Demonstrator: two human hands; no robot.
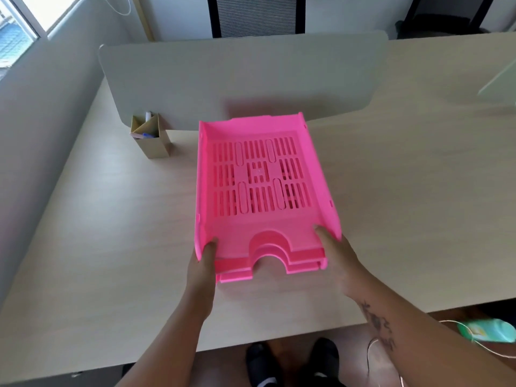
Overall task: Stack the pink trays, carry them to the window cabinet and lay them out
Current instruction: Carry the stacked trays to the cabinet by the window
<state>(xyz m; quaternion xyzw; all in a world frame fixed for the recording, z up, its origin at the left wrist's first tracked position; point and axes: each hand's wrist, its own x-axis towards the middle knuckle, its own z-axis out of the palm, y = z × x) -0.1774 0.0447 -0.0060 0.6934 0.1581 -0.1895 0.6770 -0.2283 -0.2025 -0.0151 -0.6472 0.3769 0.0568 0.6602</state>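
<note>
Pink trays (259,191) stacked; I clamp near corners, left hand (202,263), right hand (339,256). Carrying, laying out remain.

A pale wood-grain counter (111,247) carries a tan cardboard pen holder (152,138) standing just beside the grey divider panel (223,79).

- Stack of trays (261,188): nested one in another, above the middle of the desk (111,233), its open front end toward me.
- My left hand (202,263): on the stack's near-left corner.
- My right hand (337,256): on its near-right corner.
- Pen holder (152,138): on the desk, left of the stack, against the divider panel (223,79).
- Divider panel: behind the stack.
- Chair (255,15): beyond the panel.
</note>
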